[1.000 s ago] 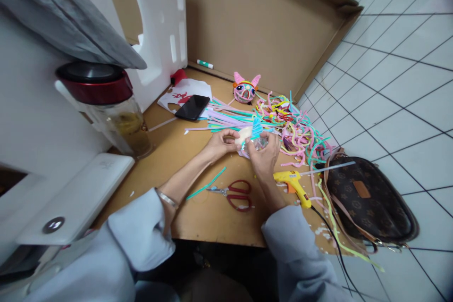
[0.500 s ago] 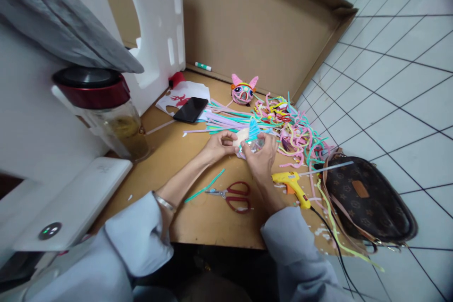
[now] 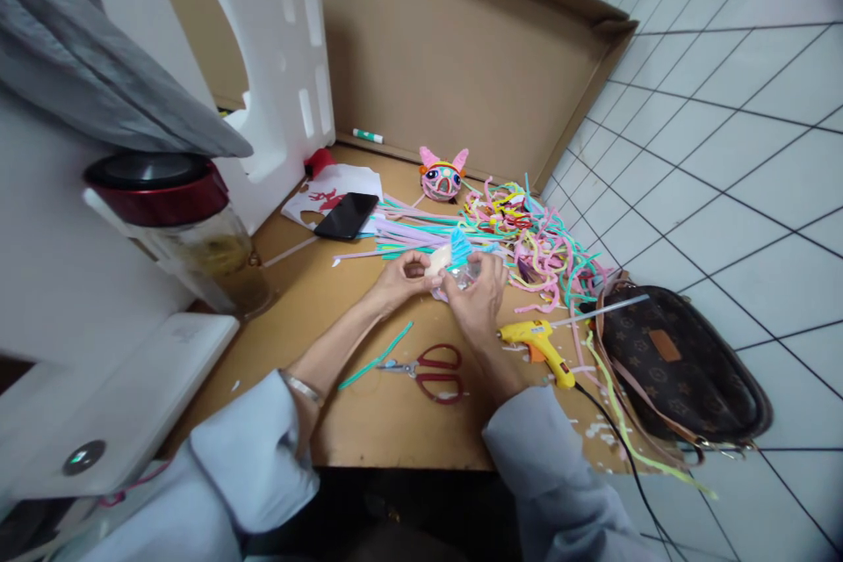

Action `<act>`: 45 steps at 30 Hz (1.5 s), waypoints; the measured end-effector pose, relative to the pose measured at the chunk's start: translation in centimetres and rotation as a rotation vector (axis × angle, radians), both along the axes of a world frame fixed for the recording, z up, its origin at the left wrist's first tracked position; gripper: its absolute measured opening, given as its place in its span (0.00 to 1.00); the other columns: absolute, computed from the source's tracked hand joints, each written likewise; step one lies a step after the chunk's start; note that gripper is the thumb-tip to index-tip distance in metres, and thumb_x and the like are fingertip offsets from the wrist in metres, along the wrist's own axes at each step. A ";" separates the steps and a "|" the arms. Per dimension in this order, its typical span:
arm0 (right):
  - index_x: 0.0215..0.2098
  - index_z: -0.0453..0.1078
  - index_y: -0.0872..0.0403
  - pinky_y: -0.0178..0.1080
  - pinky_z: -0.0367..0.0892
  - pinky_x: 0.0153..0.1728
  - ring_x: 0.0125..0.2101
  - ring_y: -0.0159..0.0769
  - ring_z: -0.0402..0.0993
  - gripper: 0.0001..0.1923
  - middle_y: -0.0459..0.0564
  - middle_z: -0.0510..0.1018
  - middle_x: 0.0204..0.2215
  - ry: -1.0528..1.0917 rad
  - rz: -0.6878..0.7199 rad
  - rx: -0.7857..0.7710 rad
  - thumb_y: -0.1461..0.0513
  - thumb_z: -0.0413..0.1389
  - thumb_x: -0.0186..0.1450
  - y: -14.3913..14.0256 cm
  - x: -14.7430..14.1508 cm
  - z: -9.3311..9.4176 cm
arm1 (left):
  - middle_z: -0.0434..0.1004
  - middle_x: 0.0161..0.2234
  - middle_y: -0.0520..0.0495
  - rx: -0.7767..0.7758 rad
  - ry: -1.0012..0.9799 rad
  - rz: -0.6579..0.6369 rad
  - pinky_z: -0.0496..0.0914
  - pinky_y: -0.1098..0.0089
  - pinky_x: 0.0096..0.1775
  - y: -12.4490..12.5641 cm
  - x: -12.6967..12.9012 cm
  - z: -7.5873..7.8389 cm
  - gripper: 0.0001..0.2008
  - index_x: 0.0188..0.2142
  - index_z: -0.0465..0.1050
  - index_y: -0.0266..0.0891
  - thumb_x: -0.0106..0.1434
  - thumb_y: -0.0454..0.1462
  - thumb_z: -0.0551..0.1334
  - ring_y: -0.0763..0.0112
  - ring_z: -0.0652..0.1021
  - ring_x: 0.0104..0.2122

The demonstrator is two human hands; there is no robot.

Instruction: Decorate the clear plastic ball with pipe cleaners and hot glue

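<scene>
Head view, left to right, taking the red-handled scissors (image 3: 428, 369) on the cardboard sheet (image 3: 369, 421) as the landmark. Far to the left of the scissors stands a clear jar (image 3: 198, 237) with a dark red lid; it holds yellowish liquid with something pale floating in it, too blurred to name. Up and left of the scissors a black phone (image 3: 346, 215) lies on white paper with red shapes (image 3: 329, 189); no writing on it can be read. Just left of the scissors lies a teal pipe cleaner (image 3: 377, 357).

Directly above the scissors the left hand (image 3: 400, 274) and the right hand (image 3: 478, 299) meet, both closed around a small craft piece (image 3: 454, 259), cream at the left with a blue fuzzy tuft on top. Fingers of both hands pinch it narrowly, just above the sheet.

Beyond the hands sits a pink pipe-cleaner animal head (image 3: 443, 176), and up and right of the scissors spreads a heap of coloured pipe cleaners (image 3: 533, 237). Just right of the scissors lies a yellow glue gun (image 3: 535, 342) with a black cord. Farther right rests a brown monogram-patterned bag (image 3: 678, 369), closed, its contents hidden; its tan patch is unreadable.
</scene>
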State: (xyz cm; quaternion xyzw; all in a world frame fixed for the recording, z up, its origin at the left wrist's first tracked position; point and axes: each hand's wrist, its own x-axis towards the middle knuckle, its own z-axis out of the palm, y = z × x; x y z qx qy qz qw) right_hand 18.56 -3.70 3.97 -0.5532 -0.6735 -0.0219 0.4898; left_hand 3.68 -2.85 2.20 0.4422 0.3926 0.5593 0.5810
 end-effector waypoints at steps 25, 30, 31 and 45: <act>0.40 0.68 0.51 0.45 0.67 0.48 0.42 0.42 0.72 0.11 0.52 0.78 0.39 0.344 0.135 -0.068 0.61 0.45 0.64 0.0 0.5 0.3 | 0.79 0.35 0.51 -0.109 -0.206 -0.035 0.71 0.68 0.44 -0.1 -0.8 0.0 0.31 0.38 0.72 0.38 0.34 0.36 0.81 0.71 0.78 0.36; 0.40 0.67 0.51 0.44 0.69 0.45 0.40 0.41 0.72 0.11 0.53 0.76 0.39 0.428 0.115 -0.074 0.61 0.47 0.62 0.2 0.4 0.0 | 0.81 0.45 0.44 -0.164 -0.227 -0.108 0.70 0.63 0.53 -0.1 -0.7 0.0 0.40 0.49 0.74 0.40 0.35 0.35 0.81 0.62 0.79 0.48; 0.40 0.67 0.52 0.44 0.69 0.44 0.40 0.40 0.72 0.11 0.53 0.76 0.40 0.443 0.116 -0.073 0.61 0.47 0.62 0.3 0.4 0.0 | 0.81 0.46 0.42 -0.155 -0.210 -0.126 0.69 0.62 0.55 -0.1 -0.7 0.1 0.39 0.50 0.75 0.39 0.36 0.36 0.81 0.60 0.79 0.49; 0.42 0.68 0.51 0.42 0.69 0.44 0.42 0.40 0.71 0.11 0.50 0.76 0.40 0.647 0.226 -0.091 0.58 0.54 0.62 0.6 0.6 -0.3 | 0.79 0.49 0.42 -0.026 -0.046 -0.069 0.69 0.61 0.51 -0.6 -0.2 0.8 0.40 0.49 0.75 0.37 0.34 0.40 0.81 0.56 0.77 0.47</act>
